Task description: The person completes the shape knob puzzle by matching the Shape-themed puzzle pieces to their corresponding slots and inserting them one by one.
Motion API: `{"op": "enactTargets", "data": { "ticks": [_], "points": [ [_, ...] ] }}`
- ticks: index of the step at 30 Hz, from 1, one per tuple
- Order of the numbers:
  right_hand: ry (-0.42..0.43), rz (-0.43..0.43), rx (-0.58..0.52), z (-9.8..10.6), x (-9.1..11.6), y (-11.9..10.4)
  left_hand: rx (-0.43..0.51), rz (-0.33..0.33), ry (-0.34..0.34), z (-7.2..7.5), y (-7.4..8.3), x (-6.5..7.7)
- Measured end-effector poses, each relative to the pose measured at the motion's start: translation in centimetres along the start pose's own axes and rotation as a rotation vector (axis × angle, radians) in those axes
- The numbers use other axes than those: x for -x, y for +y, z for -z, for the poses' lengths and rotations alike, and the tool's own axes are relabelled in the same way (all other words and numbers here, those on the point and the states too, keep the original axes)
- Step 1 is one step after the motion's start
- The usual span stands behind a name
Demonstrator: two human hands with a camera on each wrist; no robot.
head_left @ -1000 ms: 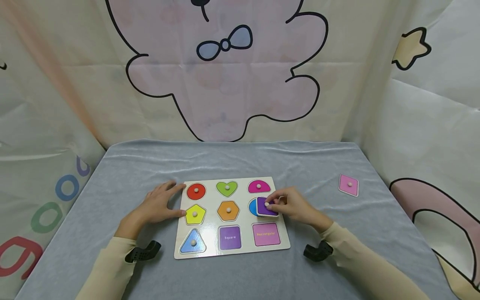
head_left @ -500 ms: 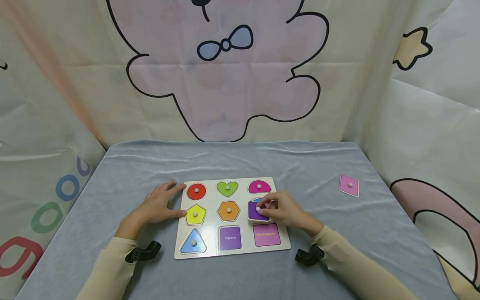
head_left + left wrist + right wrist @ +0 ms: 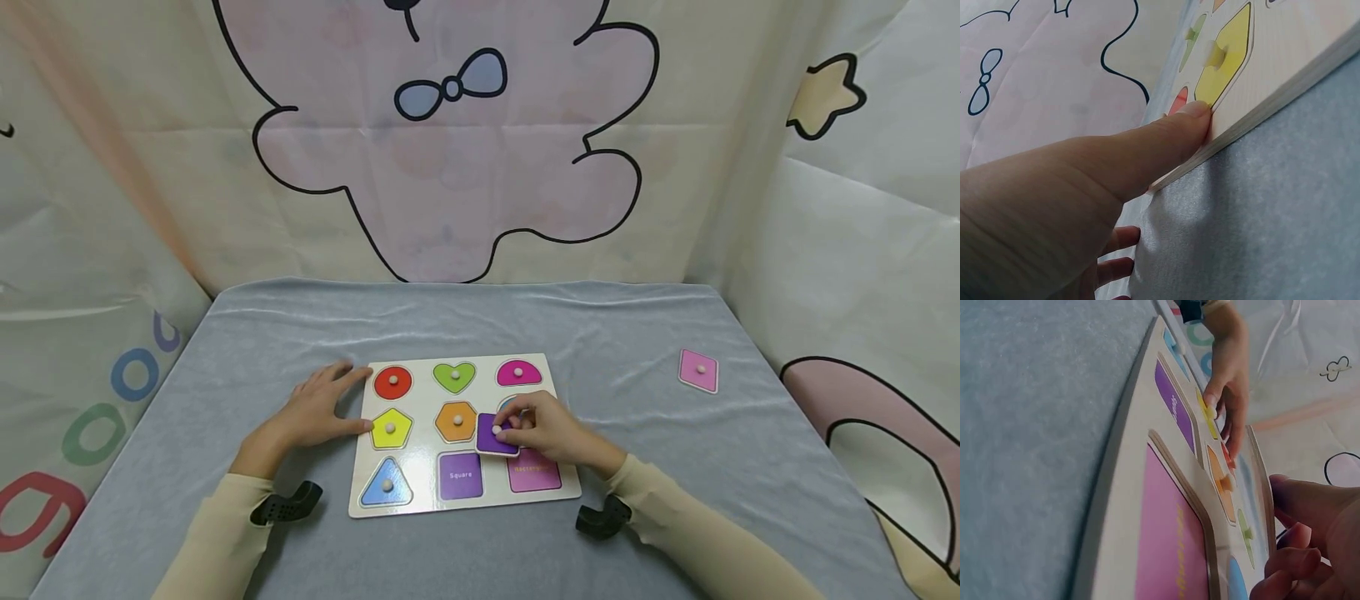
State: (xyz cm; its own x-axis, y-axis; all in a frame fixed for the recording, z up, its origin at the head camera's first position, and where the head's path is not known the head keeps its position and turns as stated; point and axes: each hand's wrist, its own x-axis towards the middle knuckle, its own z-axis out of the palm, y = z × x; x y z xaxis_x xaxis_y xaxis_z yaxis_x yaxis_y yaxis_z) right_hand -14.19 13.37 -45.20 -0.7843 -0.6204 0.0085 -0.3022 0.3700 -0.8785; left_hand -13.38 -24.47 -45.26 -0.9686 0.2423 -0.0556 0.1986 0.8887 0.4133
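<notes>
A white wooden shape-puzzle board (image 3: 423,471) lies on the table. My left hand (image 3: 311,410) rests at its left edge with straight fingers; in the left wrist view the thumb (image 3: 1175,134) presses on the board beside the yellow pentagon (image 3: 1225,62). My right hand (image 3: 555,432) pinches the small knob of a purple square piece (image 3: 487,444) between thumb and fingers, holding it above the board right of the orange hexagon (image 3: 456,408). Below it to the left is the bare purple recess marked "Square" (image 3: 461,485). The pink "Rectangular" recess (image 3: 536,480) is partly hidden by the hand.
A pink knobbed piece (image 3: 698,379) lies apart on the grey cloth (image 3: 637,333) at the right. Other knobbed shapes sit in the board: a red circle (image 3: 386,388), green heart (image 3: 454,385), magenta half circle (image 3: 517,379), blue triangle (image 3: 386,498). Black wrist straps are on both arms.
My right hand has moved left and slightly towards me with the purple square piece, from over the blue shape to beside the orange hexagon. The left hand and the board have stayed put.
</notes>
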Motion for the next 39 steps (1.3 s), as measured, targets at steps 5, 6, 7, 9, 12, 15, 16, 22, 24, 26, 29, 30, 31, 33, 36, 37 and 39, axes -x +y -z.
{"op": "enactTargets", "data": {
  "ticks": [5, 6, 7, 9, 12, 15, 16, 22, 24, 26, 29, 30, 31, 33, 36, 37, 39],
  "points": [
    [-0.018, -0.006, -0.006, -0.6, -0.1, -0.2, 0.001, 0.0, -0.003, 0.0, 0.0, 0.0],
    [-0.021, -0.003, -0.005, -0.8, -0.2, -0.2, 0.0, -0.003, -0.003, 0.0, 0.0, 0.0],
    [-0.024, -0.004, -0.007, -0.9, -0.2, -0.2, 0.002, -0.002, -0.005, 0.0, 0.0, 0.0],
    [-0.03, -0.014, 0.0, -1.1, -0.3, -0.4, 0.0, 0.0, -0.006, 0.0, -0.1, 0.0],
    [-0.04, -0.017, 0.012, -1.5, -0.5, -0.6, -0.004, 0.0, -0.006, -0.1, -0.2, -0.1],
    [-0.052, -0.009, 0.019, -1.8, -0.5, -0.9, -0.003, 0.005, -0.007, -0.1, -0.3, 0.0],
    [-0.057, -0.005, 0.017, -2.0, -0.5, -1.0, -0.003, 0.004, -0.007, -0.1, -0.3, 0.0],
    [-0.093, 0.015, 0.013, -2.8, -0.8, -1.3, 0.006, -0.007, -0.005, -0.1, -0.3, -0.2],
    [-0.102, 0.018, 0.034, -3.1, -0.9, -1.2, 0.004, -0.013, -0.003, 0.0, -0.3, -0.2],
    [-0.111, 0.02, 0.065, -3.4, -1.0, -1.3, 0.004, -0.008, -0.007, 0.0, -0.3, -0.2],
    [-0.124, 0.021, 0.103, -3.9, -1.2, -1.5, 0.002, -0.008, -0.01, 0.0, -0.4, -0.3],
    [-0.128, 0.02, 0.114, -4.0, -1.3, -1.6, 0.004, -0.004, -0.013, 0.0, -0.4, -0.3],
    [-0.133, 0.019, 0.124, -4.2, -1.3, -1.7, 0.004, -0.005, -0.014, 0.0, -0.4, -0.3],
    [-0.143, 0.011, 0.138, -4.4, -1.4, -2.0, 0.006, -0.005, -0.014, 0.0, -0.4, -0.3],
    [-0.159, -0.001, 0.148, -4.7, -1.5, -2.5, 0.005, -0.004, -0.016, 0.0, -0.4, -0.3],
    [-0.163, -0.005, 0.147, -4.8, -1.4, -2.5, 0.004, -0.003, -0.017, 0.0, -0.4, -0.3],
    [-0.169, -0.021, 0.15, -4.9, -1.4, -2.7, 0.003, 0.001, -0.021, 0.0, -0.3, -0.3]
  ]
}}
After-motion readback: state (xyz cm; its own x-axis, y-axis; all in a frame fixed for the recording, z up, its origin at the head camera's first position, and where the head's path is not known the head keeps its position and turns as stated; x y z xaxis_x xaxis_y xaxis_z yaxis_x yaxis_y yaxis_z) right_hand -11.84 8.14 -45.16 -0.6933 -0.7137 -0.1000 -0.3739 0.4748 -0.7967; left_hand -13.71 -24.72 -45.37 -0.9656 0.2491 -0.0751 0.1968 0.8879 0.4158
